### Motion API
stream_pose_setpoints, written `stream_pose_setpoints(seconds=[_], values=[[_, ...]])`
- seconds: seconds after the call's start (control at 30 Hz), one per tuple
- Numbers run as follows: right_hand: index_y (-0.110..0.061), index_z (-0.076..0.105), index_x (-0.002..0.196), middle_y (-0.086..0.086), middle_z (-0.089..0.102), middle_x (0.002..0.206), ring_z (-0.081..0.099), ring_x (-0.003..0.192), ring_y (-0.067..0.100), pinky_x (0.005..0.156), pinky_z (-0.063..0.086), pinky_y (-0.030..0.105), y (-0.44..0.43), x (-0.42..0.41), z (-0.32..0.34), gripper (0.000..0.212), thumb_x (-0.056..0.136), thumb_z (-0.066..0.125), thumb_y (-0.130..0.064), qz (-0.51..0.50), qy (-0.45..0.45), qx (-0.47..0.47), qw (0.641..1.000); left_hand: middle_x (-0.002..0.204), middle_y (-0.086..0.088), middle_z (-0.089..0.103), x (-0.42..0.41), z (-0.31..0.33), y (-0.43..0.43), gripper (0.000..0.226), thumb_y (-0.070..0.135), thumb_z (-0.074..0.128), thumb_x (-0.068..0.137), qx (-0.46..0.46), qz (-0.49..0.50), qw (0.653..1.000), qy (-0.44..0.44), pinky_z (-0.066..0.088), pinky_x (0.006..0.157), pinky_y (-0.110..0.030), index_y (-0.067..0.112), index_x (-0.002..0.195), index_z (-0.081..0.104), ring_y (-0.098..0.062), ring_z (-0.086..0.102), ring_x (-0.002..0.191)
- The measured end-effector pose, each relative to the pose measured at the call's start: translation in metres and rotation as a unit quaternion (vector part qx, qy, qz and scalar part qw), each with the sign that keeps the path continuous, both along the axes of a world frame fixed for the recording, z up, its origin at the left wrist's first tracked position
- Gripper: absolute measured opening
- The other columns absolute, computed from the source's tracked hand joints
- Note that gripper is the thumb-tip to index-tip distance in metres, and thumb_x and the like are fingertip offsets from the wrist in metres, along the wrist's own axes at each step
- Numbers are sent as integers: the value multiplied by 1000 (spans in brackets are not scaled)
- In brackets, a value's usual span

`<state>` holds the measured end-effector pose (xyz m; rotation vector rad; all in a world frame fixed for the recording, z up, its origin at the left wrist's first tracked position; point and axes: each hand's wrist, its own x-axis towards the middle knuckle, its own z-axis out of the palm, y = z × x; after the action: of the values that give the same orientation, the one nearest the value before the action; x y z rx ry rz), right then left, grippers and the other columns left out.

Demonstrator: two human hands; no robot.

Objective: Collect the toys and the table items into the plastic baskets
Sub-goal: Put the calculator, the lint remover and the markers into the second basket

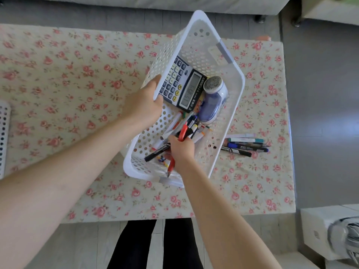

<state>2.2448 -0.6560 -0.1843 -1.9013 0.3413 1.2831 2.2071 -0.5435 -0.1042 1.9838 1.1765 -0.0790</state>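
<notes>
left hand (pixel 142 105) gripping the basket (pixel 241 80) rim mid-frame, right hand (pixel 181 150) fisted round pens (pixel 183 131), I'd honestly release them low so nothing bounces out

Second basket (pixel 3 133) cut off at left edge, fingertips of right hand (pixel 181 150) hidden among pens (pixel 191 124)

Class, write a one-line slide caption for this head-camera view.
Left hand grips the white basket; right hand holds pens inside it.

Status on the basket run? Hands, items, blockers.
Left hand grips white basket rim. Right hand holds pen bunch inside basket. Loose markers on tablecloth right of it. No blocker seen.
</notes>
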Motion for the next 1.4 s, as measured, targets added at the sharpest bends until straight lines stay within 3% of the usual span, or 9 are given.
stream_pose_setpoints(seconds=[0.1,0.2,0.27,0.43,0.7,0.83,0.97,1.2,1.4], values=[[-11,47,63,12,53,70,53,66,25,63,49,36,-1,-6,-1,24,84,55,-19,16,-8,-34,999,123,-16,56,-1,3,1,42,19,31,99,-33,45,998,-43,26,29,-9,22,140,35,-6,37,41],[-9,49,64,13,47,67,41,65,22,59,34,30,-16,-2,14,27,85,56,-25,66,-24,-20,997,69,5,48,-4,5,2,37,15,33,98,-43,74,993,-75,24,29,-10,17,134,45,-8,32,41],[-1,53,68,13,48,67,41,64,21,61,35,31,-32,8,22,28,87,56,-21,57,-62,10,996,60,6,38,-3,8,6,36,12,35,97,-32,79,992,-89,24,29,-10,19,129,50,-5,33,39],[-14,59,77,1,62,74,59,70,13,61,51,22,-85,66,20,19,94,49,-11,-197,-203,3,959,61,0,38,11,23,20,29,7,39,95,-26,73,992,-96,22,29,-8,18,114,58,2,35,29],[-11,50,102,8,55,82,59,66,18,63,54,30,-117,153,-53,38,86,60,-44,-328,71,-105,936,70,10,50,34,29,35,38,8,43,93,-17,108,989,-101,29,35,-6,42,106,54,-10,40,56],[-12,54,117,7,63,96,62,73,20,41,51,24,-112,173,-81,46,77,73,-25,-288,83,-140,944,72,4,53,43,29,38,36,8,43,94,-22,114,988,-98,35,43,-13,40,105,54,-18,44,61],[-12,54,106,6,60,108,60,83,18,67,55,25,-103,179,-80,38,76,75,-23,-312,73,-176,931,74,13,53,49,28,38,39,8,44,93,-10,109,991,-82,37,45,-14,41,111,56,-16,50,68],[-12,52,114,3,62,98,59,79,19,74,56,31,-96,173,-77,40,81,70,-26,-330,34,-172,928,62,11,50,48,28,35,45,7,43,94,11,100,993,-68,29,35,-7,51,86,50,3,44,39],[-10,49,86,6,56,82,57,65,17,35,51,22,-96,162,-52,13,88,62,-12,-365,60,-113,922,66,21,55,41,15,34,42,7,42,94,12,106,992,-65,32,38,-7,37,122,53,4,47,43]])
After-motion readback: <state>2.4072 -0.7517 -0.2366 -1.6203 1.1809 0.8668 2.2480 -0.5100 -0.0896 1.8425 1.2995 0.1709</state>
